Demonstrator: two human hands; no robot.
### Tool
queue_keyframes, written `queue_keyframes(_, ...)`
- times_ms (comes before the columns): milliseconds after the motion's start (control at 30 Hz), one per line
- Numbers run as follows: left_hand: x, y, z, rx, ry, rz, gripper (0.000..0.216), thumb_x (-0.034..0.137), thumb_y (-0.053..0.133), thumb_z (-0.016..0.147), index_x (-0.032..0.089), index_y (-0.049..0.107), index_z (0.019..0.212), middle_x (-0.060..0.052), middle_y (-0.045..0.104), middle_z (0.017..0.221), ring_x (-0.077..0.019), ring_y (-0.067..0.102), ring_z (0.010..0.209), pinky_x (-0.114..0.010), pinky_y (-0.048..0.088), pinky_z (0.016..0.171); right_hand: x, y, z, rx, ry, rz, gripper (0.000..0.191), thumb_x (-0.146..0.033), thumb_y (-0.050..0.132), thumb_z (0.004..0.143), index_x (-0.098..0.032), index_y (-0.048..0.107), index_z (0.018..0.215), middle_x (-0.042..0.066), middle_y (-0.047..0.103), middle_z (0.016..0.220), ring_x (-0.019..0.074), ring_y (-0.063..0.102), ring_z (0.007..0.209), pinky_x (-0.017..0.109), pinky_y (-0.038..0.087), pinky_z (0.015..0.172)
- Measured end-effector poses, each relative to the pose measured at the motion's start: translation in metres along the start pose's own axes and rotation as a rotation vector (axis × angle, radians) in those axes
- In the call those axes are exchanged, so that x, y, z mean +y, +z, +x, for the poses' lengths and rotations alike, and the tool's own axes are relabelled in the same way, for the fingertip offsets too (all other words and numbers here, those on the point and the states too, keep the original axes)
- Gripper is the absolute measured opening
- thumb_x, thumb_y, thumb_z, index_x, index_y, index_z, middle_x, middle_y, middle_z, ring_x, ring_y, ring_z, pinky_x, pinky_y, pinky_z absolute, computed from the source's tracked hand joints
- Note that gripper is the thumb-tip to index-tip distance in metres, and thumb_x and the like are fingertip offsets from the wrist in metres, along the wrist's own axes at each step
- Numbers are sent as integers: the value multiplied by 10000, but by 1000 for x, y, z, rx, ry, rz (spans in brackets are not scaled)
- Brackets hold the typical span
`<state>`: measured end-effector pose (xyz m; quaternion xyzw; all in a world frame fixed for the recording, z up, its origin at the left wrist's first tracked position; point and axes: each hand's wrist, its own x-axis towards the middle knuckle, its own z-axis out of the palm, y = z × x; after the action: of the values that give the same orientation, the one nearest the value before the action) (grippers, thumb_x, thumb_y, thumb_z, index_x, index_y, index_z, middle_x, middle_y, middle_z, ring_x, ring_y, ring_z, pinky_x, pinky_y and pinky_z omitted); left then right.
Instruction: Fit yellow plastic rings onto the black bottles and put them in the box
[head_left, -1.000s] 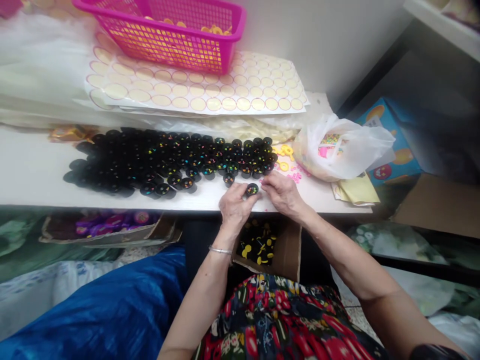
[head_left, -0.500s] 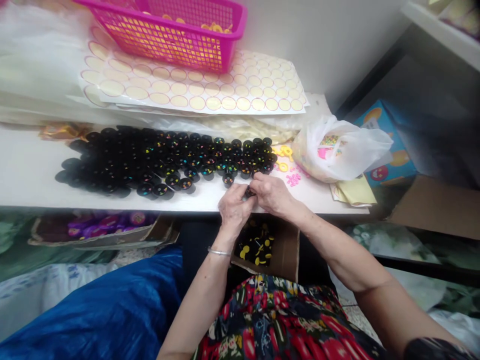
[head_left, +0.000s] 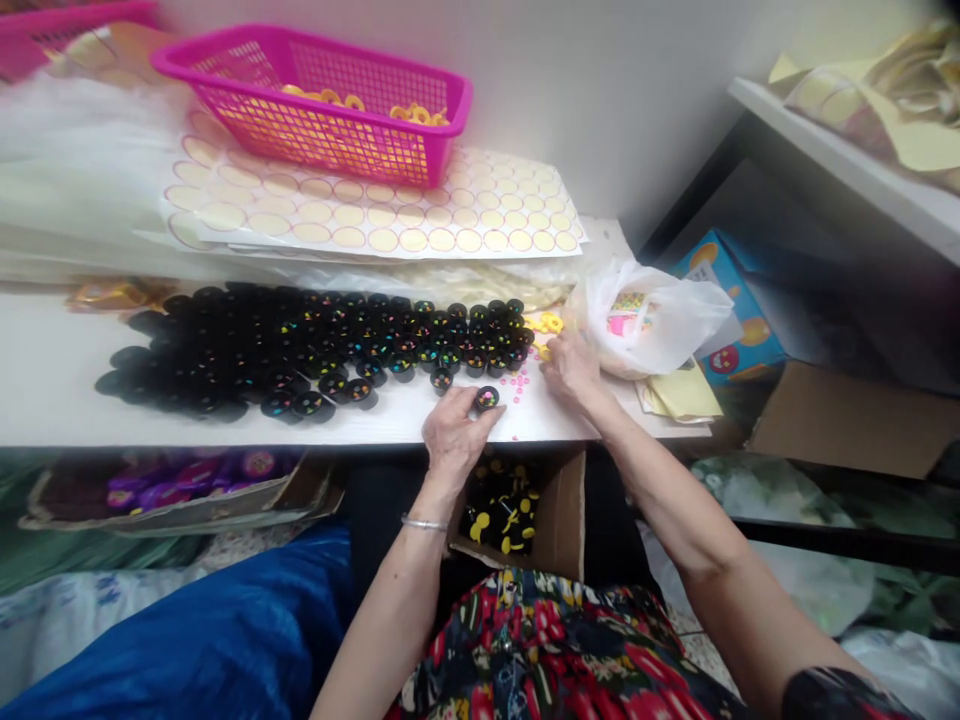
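My left hand holds a small round black cup upright on the table between thumb and fingers. Pink and other coloured bits lie inside it. My right hand is at the table's right side with fingers bent down, touching or close to a yellow ring-shaped piece; what its fingertips hold is hidden. Small pink beads are scattered between the two hands. Left of them stand many black cups in close rows, several showing coloured bits.
A white plastic bag with colourful contents stands beside my right hand. Behind the cups, a pink basket of yellow pieces rests on sheets of round stickers. Below the table edge is a cardboard box holding black and yellow pieces.
Both hands were together around the black cup. My right hand has let go and moved right to the pink beads; my left hand stays on the cup. The view has shifted.
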<state>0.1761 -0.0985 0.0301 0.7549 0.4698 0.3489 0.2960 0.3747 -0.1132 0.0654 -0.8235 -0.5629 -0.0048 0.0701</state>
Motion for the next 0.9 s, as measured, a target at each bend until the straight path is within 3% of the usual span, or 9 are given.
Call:
queue_keyframes(100, -4, 2, 1, -1, -13, -16, 254, 383, 682, 662, 215, 666, 852, 16, 570, 766, -100, 493, 630, -214, 351, 575, 3, 6, 2, -38, -26, -68, 245, -97, 398, 768, -115, 624, 859, 141, 584, 949, 246, 505, 902, 318, 377, 689)
queue_keyframes(200, -10, 1, 1, -11, -11, -85, 341, 343, 720, 611, 215, 662, 921, 20, 566, 781, -85, 453, 583, -216, 365, 573, 6, 3, -1, 44, -3, -13, 243, -96, 381, 781, -115, 617, 833, 139, 592, 923, 233, 515, 858, 321, 377, 693)
queue_keyframes(267, -12, -2, -1, 8, -9, -204, 362, 292, 729, 591, 205, 659, 935, 20, 556, 777, -74, 423, 554, -211, 370, 553, 7, -5, -9, 153, 47, 135, 220, -140, 394, 802, -119, 613, 791, 128, 600, 870, 222, 522, 817, 323, 381, 689)
queue_keyframes(367, -5, -12, -11, 110, -45, -415, 276, 246, 699, 629, 179, 665, 895, 12, 550, 765, -62, 412, 539, -204, 371, 531, 0, -21, -30, 224, 105, 595, 182, -244, 476, 797, -141, 613, 737, 63, 587, 706, 175, 522, 686, 302, 398, 638)
queue_keyframes(467, 13, -21, -23, 193, -195, -614, 195, 264, 683, 669, 159, 672, 834, 1, 569, 737, -64, 459, 576, -201, 388, 564, -15, -30, -55, -22, 204, 1198, 181, -315, 621, 695, -150, 624, 768, -4, 556, 579, 108, 472, 494, 259, 388, 509)
queue_keyframes(567, 30, -24, -28, 79, -433, -884, 246, 334, 676, 685, 141, 677, 837, -6, 584, 686, -59, 467, 545, -191, 366, 509, -32, -29, -73, -251, 303, 1552, 297, -299, 729, 579, -149, 618, 811, -25, 571, 563, 75, 457, 419, 222, 363, 435)
queue_keyframes(700, 37, -23, -25, -139, -591, -1089, 249, 326, 724, 628, 95, 666, 698, 10, 535, 553, -31, 405, 455, -169, 275, 419, -47, -23, -85, -318, 234, 1610, 277, -311, 747, 582, -143, 618, 760, -27, 572, 559, 64, 464, 428, 205, 364, 432)
queue_keyframes(800, 36, -25, -24, -128, -674, -1125, 221, 257, 762, 561, 87, 624, 586, 37, 468, 464, -16, 362, 408, -161, 208, 384, -54, -21, -90, -387, 74, 1529, 298, -323, 727, 618, -154, 629, 842, -17, 591, 637, 77, 494, 512, 219, 406, 494)
queue_keyframes(900, 35, -27, -22, -97, -722, -1147, 228, 236, 767, 540, 85, 596, 542, 44, 445, 434, -13, 352, 393, -161, 198, 378, -58, -20, -92, -291, -101, 1320, 291, -288, 698, 654, -175, 626, 912, -9, 585, 717, 95, 502, 601, 231, 421, 559)
